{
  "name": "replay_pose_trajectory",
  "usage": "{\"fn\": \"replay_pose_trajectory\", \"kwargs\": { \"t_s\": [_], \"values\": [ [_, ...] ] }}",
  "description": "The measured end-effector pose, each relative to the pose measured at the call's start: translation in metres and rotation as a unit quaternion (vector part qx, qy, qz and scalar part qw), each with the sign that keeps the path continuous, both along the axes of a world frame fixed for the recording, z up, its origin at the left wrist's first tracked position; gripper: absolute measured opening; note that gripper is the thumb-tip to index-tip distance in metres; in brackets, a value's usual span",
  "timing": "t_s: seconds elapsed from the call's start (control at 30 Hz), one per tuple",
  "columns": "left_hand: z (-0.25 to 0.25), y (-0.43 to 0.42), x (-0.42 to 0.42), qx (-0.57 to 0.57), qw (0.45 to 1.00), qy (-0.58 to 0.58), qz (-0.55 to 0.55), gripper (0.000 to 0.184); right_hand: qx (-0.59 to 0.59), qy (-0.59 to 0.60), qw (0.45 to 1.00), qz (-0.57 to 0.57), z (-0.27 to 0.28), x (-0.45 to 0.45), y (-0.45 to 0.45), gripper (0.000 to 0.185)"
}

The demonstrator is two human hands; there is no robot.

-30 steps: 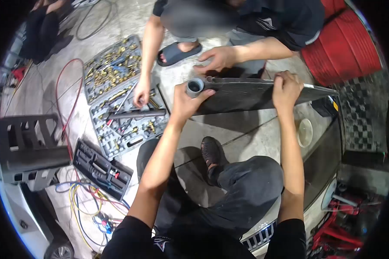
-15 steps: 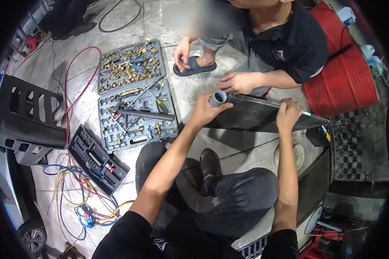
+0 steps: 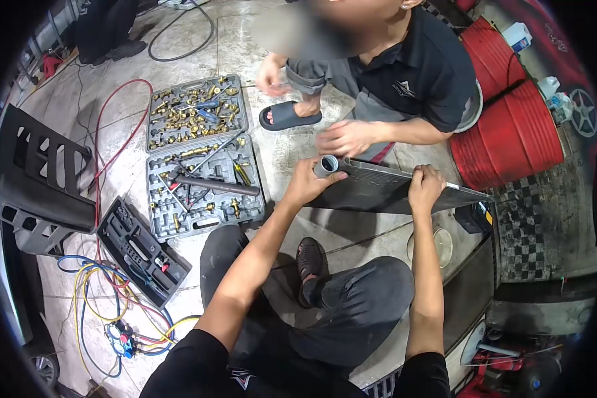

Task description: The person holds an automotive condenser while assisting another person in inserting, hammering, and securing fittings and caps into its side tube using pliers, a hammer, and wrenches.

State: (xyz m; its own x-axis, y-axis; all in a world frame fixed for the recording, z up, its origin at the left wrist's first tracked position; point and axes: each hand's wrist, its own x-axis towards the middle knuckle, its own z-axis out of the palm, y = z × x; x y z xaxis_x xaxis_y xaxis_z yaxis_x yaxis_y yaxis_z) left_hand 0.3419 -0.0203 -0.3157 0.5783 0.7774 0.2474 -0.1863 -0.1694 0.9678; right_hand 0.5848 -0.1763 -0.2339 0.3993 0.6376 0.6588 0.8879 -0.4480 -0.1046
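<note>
My left hand is closed round the near end of a thin, dark, finned car condenser, at its grey open-ended tube. The thumb lies across the tube's side and the tube's mouth faces up. Further along the condenser's upper edge, my right hand grips it with fingers folded over the top. The condenser stands on its long edge, tilted, above the tiled floor. A co-worker's hand hovers just beyond the tube, apart from my hands; that person's other hand is blurred.
Two grey cases of brass fittings lie left, with a hammer on one. Nearby are a black socket case, gauge hoses and a black plastic chair. Red drums stand right, beyond a shallow round dish.
The co-worker's near hand has shifted left, and the head has tipped down. My view has moved slightly; both my hands keep their hold on the condenser.
</note>
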Motion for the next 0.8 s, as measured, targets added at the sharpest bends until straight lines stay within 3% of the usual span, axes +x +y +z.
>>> {"fn": "replay_pose_trajectory", "kwargs": {
  "t_s": [0.33, 0.4, 0.47, 0.6, 0.67, 0.7, 0.73, 0.8],
  "values": [
    [0.012, -0.004, -0.007, -0.011, 0.998, 0.069, -0.004, 0.035, -0.033, -0.007, 0.999, -0.018, -0.002, 0.004, -0.003, 0.027],
    [0.003, -0.005, 0.001, -0.029, 0.999, -0.038, -0.013, 0.037, -0.045, -0.023, 0.999, -0.012, -0.004, 0.01, -0.007, 0.028],
    [0.001, -0.004, -0.002, -0.055, 0.998, -0.002, -0.035, 0.039, -0.037, 0.0, 0.999, -0.007, -0.007, 0.012, -0.008, 0.028],
    [0.012, -0.007, -0.007, 0.013, 0.999, -0.034, 0.014, 0.047, -0.017, 0.003, 0.999, 0.044, -0.018, 0.034, -0.014, 0.028],
    [0.007, -0.004, -0.007, 0.029, 0.999, 0.033, 0.032, 0.049, 0.011, -0.011, 0.997, 0.07, -0.027, 0.044, -0.013, 0.028],
    [0.003, -0.002, -0.004, 0.03, 0.999, 0.008, 0.032, 0.051, -0.017, 0.04, 0.997, 0.068, -0.018, 0.037, -0.013, 0.029],
    [-0.001, -0.003, -0.002, 0.031, 0.999, -0.019, 0.031, 0.052, 0.002, -0.002, 0.998, 0.068, -0.017, 0.032, -0.009, 0.031],
    [0.002, -0.003, -0.006, 0.028, 0.998, 0.039, 0.027, 0.056, -0.026, -0.012, 0.997, 0.069, -0.02, 0.044, -0.012, 0.035]
  ]
}}
